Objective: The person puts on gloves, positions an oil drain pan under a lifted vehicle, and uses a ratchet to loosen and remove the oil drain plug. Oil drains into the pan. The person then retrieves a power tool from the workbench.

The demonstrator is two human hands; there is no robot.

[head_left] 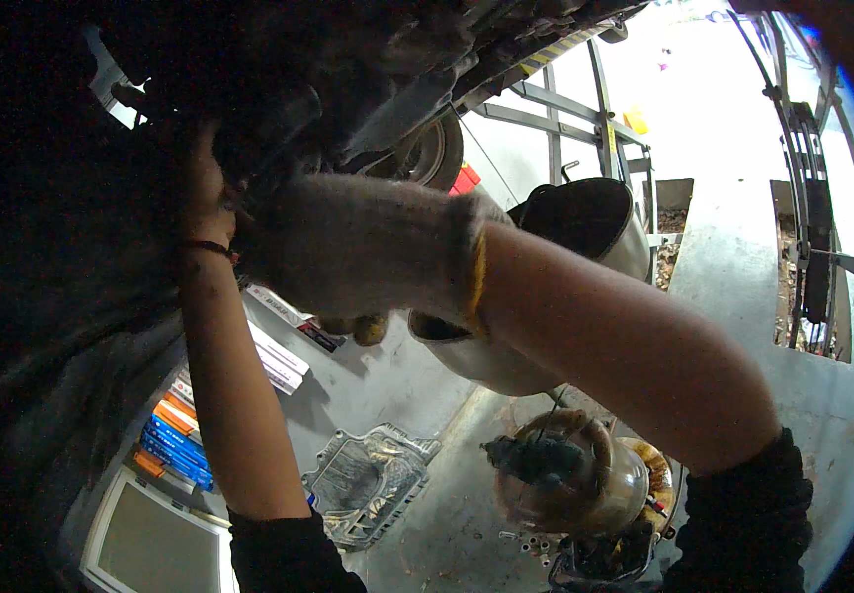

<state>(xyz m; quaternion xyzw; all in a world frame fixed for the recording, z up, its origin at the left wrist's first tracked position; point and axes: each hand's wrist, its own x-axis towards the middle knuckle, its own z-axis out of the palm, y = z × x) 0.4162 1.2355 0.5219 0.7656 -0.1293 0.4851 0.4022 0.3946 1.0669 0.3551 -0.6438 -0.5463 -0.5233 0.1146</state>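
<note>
My left hand, bare with a dark band at the wrist, reaches up into the dark underside of a vehicle. Its fingers vanish in shadow among the parts there. My right hand wears a grey knit glove with a yellow-edged cuff and comes across from the right to the same dark area, close beside the left wrist. Shadow hides the gloved fingertips, so I cannot make out what either hand touches. A rounded dark part hangs just above the glove.
Below lies a dirty metal pan on the grey floor. A large drain bowl and a stained clear tank stand under my right forearm. Blue and orange boxes and a white-framed panel are lower left. Metal frames stand right.
</note>
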